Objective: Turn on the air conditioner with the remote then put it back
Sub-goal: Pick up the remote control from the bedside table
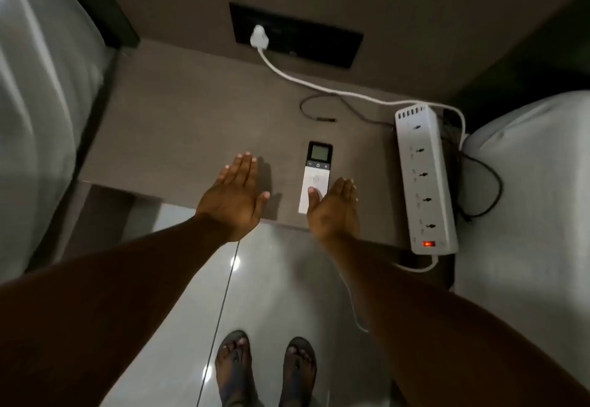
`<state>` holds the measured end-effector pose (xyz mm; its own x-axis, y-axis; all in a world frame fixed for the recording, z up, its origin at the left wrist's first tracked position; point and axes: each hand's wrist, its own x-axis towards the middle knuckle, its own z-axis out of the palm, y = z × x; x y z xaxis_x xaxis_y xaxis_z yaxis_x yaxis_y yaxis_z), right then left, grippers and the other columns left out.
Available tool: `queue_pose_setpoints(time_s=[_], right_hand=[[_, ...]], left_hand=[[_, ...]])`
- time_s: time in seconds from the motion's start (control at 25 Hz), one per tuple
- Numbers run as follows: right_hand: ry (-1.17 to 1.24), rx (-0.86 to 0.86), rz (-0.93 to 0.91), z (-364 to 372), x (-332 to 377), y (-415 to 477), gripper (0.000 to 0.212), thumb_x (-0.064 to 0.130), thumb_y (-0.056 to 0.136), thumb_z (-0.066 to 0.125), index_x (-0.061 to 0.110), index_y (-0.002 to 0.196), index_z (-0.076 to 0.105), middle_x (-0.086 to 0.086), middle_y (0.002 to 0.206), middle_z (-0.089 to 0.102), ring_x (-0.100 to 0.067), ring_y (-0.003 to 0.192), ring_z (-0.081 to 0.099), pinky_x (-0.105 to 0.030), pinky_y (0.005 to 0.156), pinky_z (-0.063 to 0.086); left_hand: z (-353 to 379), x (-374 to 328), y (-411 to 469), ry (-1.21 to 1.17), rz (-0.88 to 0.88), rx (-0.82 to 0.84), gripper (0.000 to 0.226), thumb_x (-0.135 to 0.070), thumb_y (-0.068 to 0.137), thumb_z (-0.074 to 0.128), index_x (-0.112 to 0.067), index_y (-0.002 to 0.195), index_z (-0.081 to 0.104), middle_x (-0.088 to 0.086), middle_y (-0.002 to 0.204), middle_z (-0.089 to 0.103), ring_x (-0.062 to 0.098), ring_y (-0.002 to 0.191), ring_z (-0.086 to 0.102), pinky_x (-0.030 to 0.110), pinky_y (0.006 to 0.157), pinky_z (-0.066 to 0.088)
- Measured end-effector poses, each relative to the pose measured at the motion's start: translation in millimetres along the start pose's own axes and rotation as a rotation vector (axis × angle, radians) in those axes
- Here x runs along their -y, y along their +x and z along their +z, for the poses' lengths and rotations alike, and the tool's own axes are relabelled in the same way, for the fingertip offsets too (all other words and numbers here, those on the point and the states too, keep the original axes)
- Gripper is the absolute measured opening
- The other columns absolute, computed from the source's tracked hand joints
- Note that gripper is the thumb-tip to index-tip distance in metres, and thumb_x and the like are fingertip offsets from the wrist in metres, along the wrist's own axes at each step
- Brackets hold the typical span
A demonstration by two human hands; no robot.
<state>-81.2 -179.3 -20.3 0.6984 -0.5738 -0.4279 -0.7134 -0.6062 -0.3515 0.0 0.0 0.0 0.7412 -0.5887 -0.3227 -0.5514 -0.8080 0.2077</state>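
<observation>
The slim white remote with a dark top and a small grey screen (315,178) lies flat on the brown bedside tabletop (178,125), screen end pointing away from the person; the right hand (333,207) is spread flat with fingers straight, gripping nothing, its thumb overlapping the remote's lower end, though whether the thumb presses on it cannot be told; the rest of that hand sits just to the right of the remote, over the table's near edge. The left hand (236,192) is likewise flat and wide open, empty, palm down, on the far side of the remote from the right hand and clear of it. Further out from the right hand, well beyond its little finger, lies a long white power strip with a lit red switch (423,180); its thick white cable (319,85) runs ahead of both hands to a white plug (259,36) in a black wall panel (297,36); a thin black lead (319,109) curls on the table ahead of the remote's screen. Below the wrists, two feet in dark sandals (266,371) stand on glossy pale floor tiles (274,279).
</observation>
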Motion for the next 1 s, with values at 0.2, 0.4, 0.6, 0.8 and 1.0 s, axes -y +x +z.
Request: queue_pose_setpoints(time_s=[0.2,0.4,0.6,0.8,1.0], right_hand=[[0.005,-0.026,-0.001,16.4,1.7,22.5,0.079,0.049,0.102,0.037,-0.006,0.155,0.015,-0.024,0.164,0.016,-0.034,0.152,0.013,-0.041,0.122,0.009],[-0.105,-0.162,0.003,13.3,13.9,33.6,0.082,0.062,0.090,0.053,0.000,0.143,0.039,-0.020,0.144,0.047,-0.036,0.130,0.044,-0.044,0.105,0.039],[0.204,0.004,0.171,3.9,29.6,55.8,0.071,0.037,0.075,0.082,0.006,0.129,0.049,-0.015,0.129,0.058,-0.033,0.112,0.061,-0.036,0.085,0.051],[0.745,0.164,0.245,-63.4,63.6,31.4,0.034,0.017,0.074,0.084,0.012,0.105,0.071,-0.014,0.100,0.077,-0.033,0.087,0.074,-0.046,0.083,0.061],[1.023,0.279,0.079,-217.7,174.4,-13.0,0.021,0.031,0.098,0.062,0.011,0.096,0.066,-0.010,0.065,0.074,-0.030,0.046,0.070,-0.028,0.039,0.054]], left_hand=[[9.9,2.0,18.9,0.000,0.025,0.045,0.076,-0.053,0.094,0.009,-0.005,0.151,-0.001,0.014,0.160,-0.003,0.024,0.145,-0.007,0.036,0.116,-0.004],[-4.8,3.9,41.0,0.046,0.008,0.084,0.073,-0.052,0.097,0.015,-0.007,0.150,-0.007,0.012,0.160,-0.008,0.023,0.145,-0.011,0.034,0.114,-0.008],[-11.8,0.9,43.1,0.054,0.016,0.098,0.071,-0.051,0.098,0.014,-0.007,0.150,-0.008,0.012,0.160,-0.009,0.023,0.144,-0.012,0.036,0.116,-0.005],[-97.4,14.7,25.5,0.081,0.025,0.025,0.071,-0.051,0.097,0.008,-0.007,0.150,-0.007,0.011,0.160,-0.008,0.023,0.145,-0.011,0.038,0.117,-0.001],[-268.8,38.0,2.3,0.095,-0.035,-0.217,0.072,-0.053,0.096,0.009,-0.007,0.150,-0.006,0.012,0.160,-0.006,0.023,0.145,-0.009,0.035,0.116,-0.003]])
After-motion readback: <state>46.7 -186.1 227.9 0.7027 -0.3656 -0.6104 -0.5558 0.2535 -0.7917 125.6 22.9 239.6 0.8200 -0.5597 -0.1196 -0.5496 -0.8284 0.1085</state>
